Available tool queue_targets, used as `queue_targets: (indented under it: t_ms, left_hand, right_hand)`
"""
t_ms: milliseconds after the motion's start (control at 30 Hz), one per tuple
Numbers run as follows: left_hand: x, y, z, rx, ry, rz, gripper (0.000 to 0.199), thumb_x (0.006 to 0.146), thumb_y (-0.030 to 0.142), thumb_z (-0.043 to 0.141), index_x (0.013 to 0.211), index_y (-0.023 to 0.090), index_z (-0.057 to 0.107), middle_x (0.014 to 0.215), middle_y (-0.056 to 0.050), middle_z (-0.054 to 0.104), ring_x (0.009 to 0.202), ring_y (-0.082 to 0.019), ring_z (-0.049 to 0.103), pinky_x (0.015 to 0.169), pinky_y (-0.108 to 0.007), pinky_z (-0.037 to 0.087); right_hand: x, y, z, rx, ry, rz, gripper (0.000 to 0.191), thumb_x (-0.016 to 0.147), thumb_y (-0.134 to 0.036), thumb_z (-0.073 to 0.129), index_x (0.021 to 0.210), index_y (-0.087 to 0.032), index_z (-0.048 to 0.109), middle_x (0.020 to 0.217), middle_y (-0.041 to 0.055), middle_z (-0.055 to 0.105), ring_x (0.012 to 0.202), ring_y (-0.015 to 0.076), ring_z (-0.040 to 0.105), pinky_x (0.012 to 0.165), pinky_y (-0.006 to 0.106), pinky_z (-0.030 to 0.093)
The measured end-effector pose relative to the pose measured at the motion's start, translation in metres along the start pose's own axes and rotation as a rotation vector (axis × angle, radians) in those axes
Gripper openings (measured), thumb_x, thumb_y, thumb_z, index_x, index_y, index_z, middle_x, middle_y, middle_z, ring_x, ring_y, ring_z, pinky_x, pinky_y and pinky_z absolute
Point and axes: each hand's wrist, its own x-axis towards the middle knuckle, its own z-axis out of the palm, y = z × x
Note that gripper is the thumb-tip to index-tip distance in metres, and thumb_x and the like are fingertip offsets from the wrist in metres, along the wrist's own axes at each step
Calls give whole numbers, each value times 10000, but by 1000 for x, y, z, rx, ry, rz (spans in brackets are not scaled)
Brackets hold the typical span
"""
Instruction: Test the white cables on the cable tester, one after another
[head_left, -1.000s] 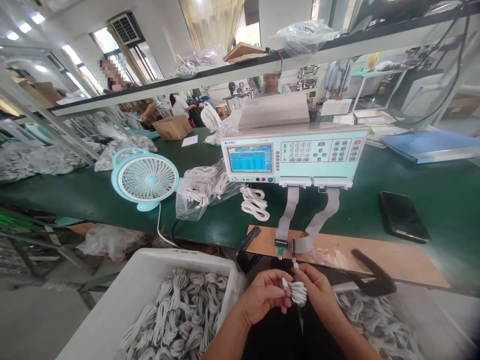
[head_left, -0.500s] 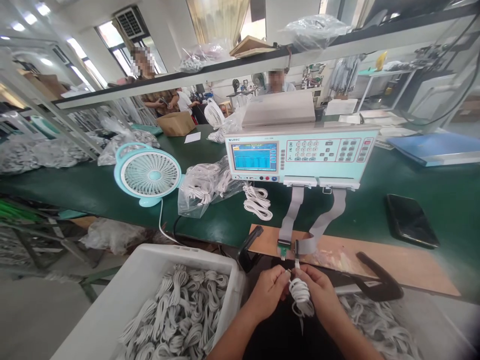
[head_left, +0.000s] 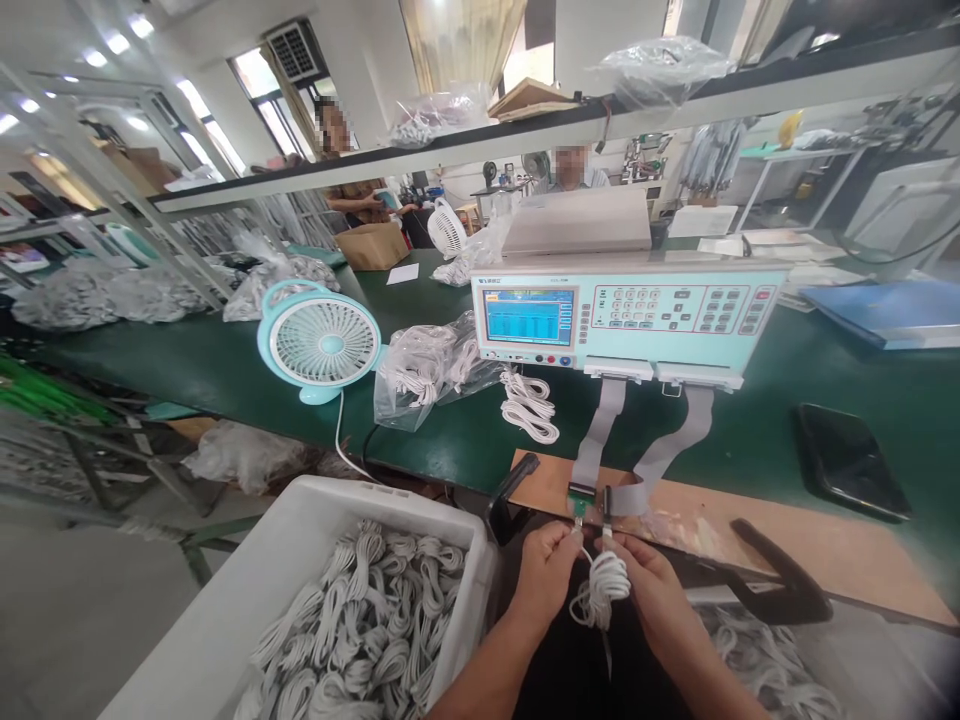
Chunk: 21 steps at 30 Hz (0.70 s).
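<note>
My left hand [head_left: 551,565] pinches one plug end of a white cable, right at the green connector board [head_left: 580,503]. The cable's coiled bundle [head_left: 606,582] hangs between my hands. My right hand [head_left: 643,572] is closed on the other plug end, below the second dark connector [head_left: 608,505]. Two grey ribbon cables [head_left: 600,432] run from these connectors up to the light-blue tester [head_left: 679,335], whose screen [head_left: 527,317] is lit.
A white bin [head_left: 315,500] of coiled cables stands at lower left. On the green table [head_left: 450,455] are a fan [head_left: 322,345], bagged cables [head_left: 420,375], loose coils [head_left: 529,407] and a black phone [head_left: 851,460]. A clamp [head_left: 780,580] grips the wooden board's edge. Two people are behind the shelf.
My left hand has brought its plug up to the green connector board. The whole view has shifted, so things appear further right. The standing person behind now holds a bluish object.
</note>
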Motion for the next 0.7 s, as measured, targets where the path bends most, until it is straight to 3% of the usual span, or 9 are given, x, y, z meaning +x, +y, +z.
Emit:
queue_targets:
  t_ms: [333,433,567,633,700]
  left_hand:
    - [-2,-15,15,-85,90,-49,381,789,450,539,576,139,599,549,-2,546,572,-130,467,597,-243,375]
    - [-5,-3,6,35,60,-25,366,811,425,512,591,149,609,557,1,548,575,-132,477,578,-240,373]
    - [-31,30,-39,297,99,140,237,842,305,477,734,186,650,727,-8,635,709,-150,559,665,-239,409]
    - [-48,35,-77,385,170,163,236,864,298,444,806,195,648,770,-15,650,748,-161,578,703,-250,429]
    - [-65,25,-123,503,278,107,247,877,321,420,861,193,630,782,-18,650,733,-166,579,702,-262,443]
  right_hand:
    - [5,9,-7,22,2,14,326,653,-413,800,872,-178,746,774,40,708,718,196,619,666,259,487]
    - [7,10,-7,21,93,32,383,550,-444,847,822,-189,756,780,46,716,803,234,637,690,266,513]
    - [9,3,-3,-12,146,62,463,407,-474,880,747,-184,761,788,64,726,919,281,628,698,260,531]
    - [9,0,-4,-48,140,69,471,419,-488,868,763,-186,760,826,73,730,915,291,633,693,277,540]
    - [10,1,-7,-115,148,28,448,459,-513,844,756,-190,754,841,85,729,877,298,646,680,311,546]
